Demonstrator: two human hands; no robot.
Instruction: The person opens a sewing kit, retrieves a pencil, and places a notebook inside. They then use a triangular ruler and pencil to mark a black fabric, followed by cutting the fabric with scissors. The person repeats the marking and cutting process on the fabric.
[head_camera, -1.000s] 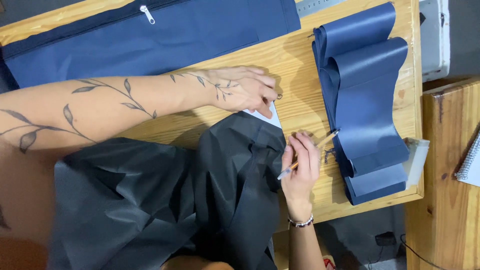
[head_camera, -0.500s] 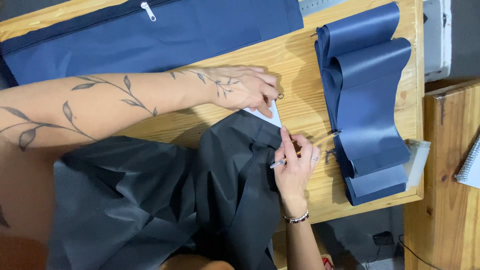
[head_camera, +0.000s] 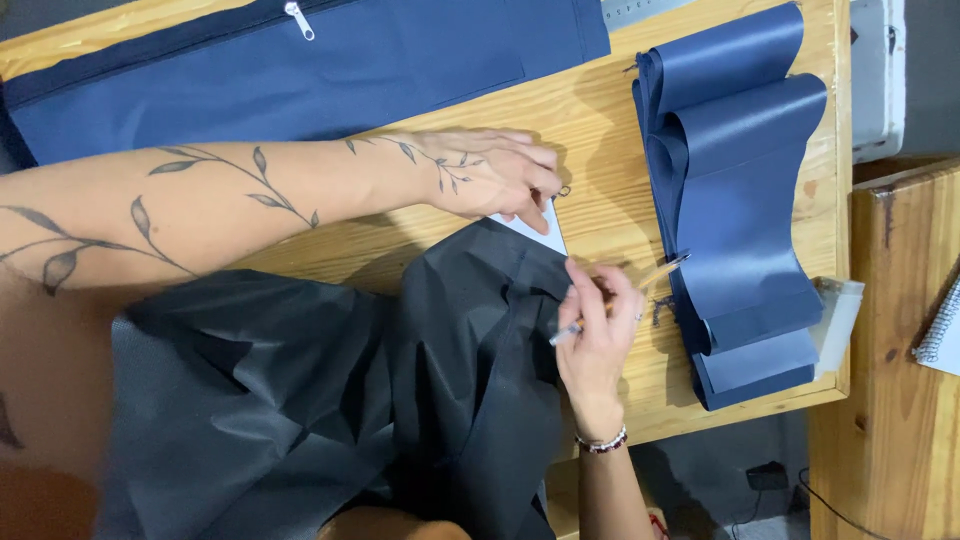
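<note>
My left hand (head_camera: 495, 178) lies flat, pressing a small white card (head_camera: 537, 229) onto the edge of a crumpled black fabric (head_camera: 330, 390) on the wooden table (head_camera: 590, 110). My right hand (head_camera: 597, 335) holds a thin pen-like marking tool (head_camera: 660, 275) slanted across the table, its lower tip against the black fabric's right edge just below the card. The two hands are about a hand's width apart.
A stack of folded navy blue fabric strips (head_camera: 740, 200) lies right of the hands. A large navy fabric panel with a zipper (head_camera: 300, 70) covers the table's far side. A clear plastic sleeve (head_camera: 842, 310) sticks out at the table's right edge. A second wooden surface (head_camera: 900, 400) stands at right with a spiral notebook (head_camera: 942, 335).
My right hand has slid up along the black fabric's edge toward the white card, with the marking tool in it. My left hand has stayed on the card.
</note>
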